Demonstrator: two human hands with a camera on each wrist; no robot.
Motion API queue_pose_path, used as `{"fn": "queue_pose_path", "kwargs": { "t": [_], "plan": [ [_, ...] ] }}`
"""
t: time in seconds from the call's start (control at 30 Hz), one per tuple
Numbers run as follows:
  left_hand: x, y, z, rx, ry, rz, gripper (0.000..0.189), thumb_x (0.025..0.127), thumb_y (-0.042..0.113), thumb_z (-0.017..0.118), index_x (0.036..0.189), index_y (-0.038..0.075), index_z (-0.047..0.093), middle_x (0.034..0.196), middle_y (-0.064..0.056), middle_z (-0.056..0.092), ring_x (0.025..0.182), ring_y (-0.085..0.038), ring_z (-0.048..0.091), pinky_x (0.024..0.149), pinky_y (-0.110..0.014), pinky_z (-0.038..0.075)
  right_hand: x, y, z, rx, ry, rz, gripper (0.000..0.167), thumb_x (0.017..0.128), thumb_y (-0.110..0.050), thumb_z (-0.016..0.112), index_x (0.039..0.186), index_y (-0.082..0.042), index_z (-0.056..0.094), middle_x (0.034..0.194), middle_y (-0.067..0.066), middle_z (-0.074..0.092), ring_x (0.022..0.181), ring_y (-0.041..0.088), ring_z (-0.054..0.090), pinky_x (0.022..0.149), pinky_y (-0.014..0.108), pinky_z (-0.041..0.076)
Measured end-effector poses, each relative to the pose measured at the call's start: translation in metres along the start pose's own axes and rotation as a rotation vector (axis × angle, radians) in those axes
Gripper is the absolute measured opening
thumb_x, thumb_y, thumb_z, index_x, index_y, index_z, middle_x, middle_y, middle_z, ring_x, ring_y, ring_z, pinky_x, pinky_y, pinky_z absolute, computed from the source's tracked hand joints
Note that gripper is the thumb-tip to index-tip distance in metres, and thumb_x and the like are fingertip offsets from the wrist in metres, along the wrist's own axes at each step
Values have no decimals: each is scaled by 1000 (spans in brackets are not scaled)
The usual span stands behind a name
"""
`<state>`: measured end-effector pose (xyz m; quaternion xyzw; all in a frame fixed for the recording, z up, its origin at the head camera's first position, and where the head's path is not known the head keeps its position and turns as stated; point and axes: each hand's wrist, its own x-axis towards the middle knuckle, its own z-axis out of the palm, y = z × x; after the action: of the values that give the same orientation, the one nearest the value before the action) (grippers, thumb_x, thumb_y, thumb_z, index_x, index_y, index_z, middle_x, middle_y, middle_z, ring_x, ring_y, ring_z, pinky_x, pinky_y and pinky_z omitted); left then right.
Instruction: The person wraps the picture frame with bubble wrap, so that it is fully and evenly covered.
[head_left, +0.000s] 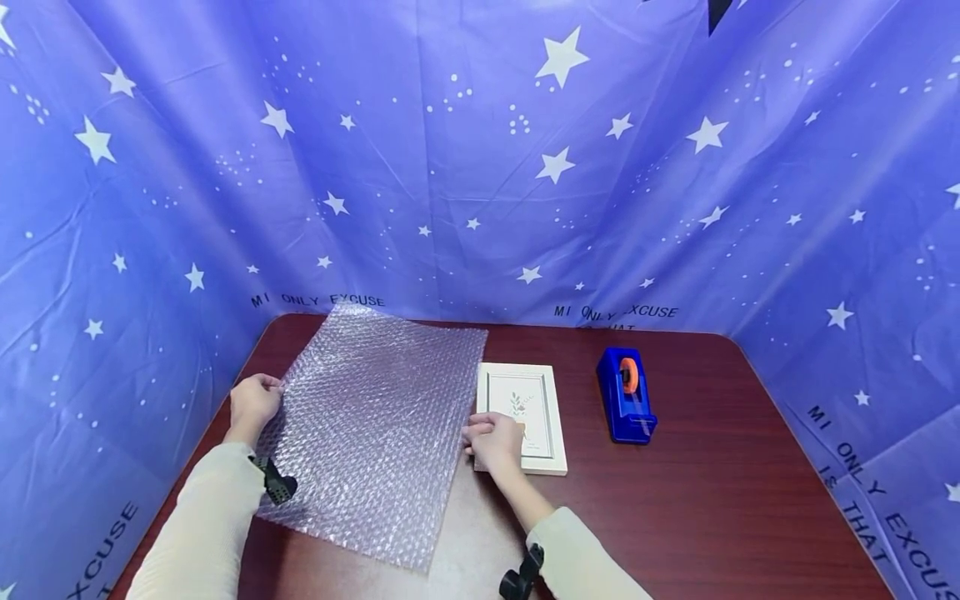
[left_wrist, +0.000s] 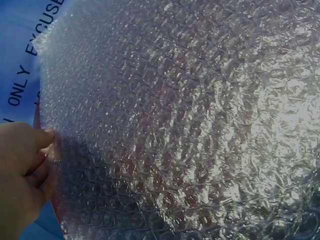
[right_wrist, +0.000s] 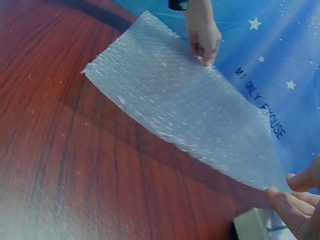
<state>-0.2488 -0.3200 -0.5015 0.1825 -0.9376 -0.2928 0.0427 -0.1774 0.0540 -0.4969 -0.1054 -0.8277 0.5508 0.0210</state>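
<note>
A clear sheet of bubble wrap (head_left: 375, 425) is spread between the two hands, and its near right edge is lifted off the table in the right wrist view. My left hand (head_left: 255, 404) pinches the left edge between thumb and fingers, as the left wrist view shows up close with the bubble wrap (left_wrist: 165, 110) filling most of it. On the opposite edge, my right hand (head_left: 497, 442) pinches the sheet with thumb and fingertips. Below that hand lies a white picture frame (head_left: 553, 417) with a plant print, face up, its lower left part covered by the hand.
A blue tape dispenser (head_left: 628, 417) with an orange-cored roll stands right of the frame. The dark red wooden table (head_left: 712, 500) is bordered by a blue star-printed curtain (head_left: 480, 167) at the back and both sides. Each wrist carries a small black camera.
</note>
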Motion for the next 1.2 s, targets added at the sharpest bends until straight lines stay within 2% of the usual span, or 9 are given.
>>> {"fn": "queue_pose_path", "kwargs": {
  "t": [0.1,0.2,0.33,0.47,0.6,0.83,1.0,1.2],
  "plan": [
    [-1,2,-1,14,-23,-25,32,90,17,49,110,-7,61,111,-29,63,106,-48,57,83,-54,49,3,0,-12,-56,26,-56,21,78,-5,74,97,3,72,78,15,75,61,24,72,60,24,59],
    [-2,9,-1,34,-24,-5,41,90,20,50,120,-7,55,119,-31,58,112,-50,53,89,-57,47,8,0,-26,-83,37,-71,24,78,-8,75,99,2,71,85,15,76,71,23,74,67,26,60],
    [-4,30,3,51,28,120,45,89,19,52,126,-8,52,125,-34,53,118,-51,49,97,-59,43,18,2,-48,-124,63,-78,28,78,-10,75,104,0,71,93,15,76,80,25,74,71,29,60],
    [-10,62,10,27,40,262,45,90,16,56,128,-8,51,127,-33,52,120,-49,49,102,-57,41,28,8,-71,-219,136,-92,29,79,-14,75,105,-4,72,97,13,76,84,25,74,80,36,57],
    [-23,94,26,-31,-34,360,46,91,15,58,131,-7,50,129,-32,53,119,-47,52,103,-57,43,38,19,-91,-271,195,-77,31,79,-16,74,107,-3,71,99,15,75,87,27,73,81,39,55],
    [-56,136,63,-135,-181,468,43,90,15,62,129,-1,54,127,-24,58,115,-40,57,98,-52,50,48,43,-114,-277,182,3,34,82,-16,71,112,0,68,106,20,73,93,31,72,83,40,56],
    [-78,158,83,-171,-259,530,41,89,16,63,126,0,57,123,-20,62,111,-36,61,93,-49,54,51,55,-121,-279,137,39,36,82,-17,71,112,3,66,105,21,72,97,33,71,81,39,57],
    [-96,175,101,-189,-321,552,38,89,16,64,123,1,60,119,-17,65,107,-32,63,92,-46,55,50,63,-116,-322,118,39,38,80,-20,74,110,2,67,98,18,74,95,33,69,80,37,55]
  ]
}}
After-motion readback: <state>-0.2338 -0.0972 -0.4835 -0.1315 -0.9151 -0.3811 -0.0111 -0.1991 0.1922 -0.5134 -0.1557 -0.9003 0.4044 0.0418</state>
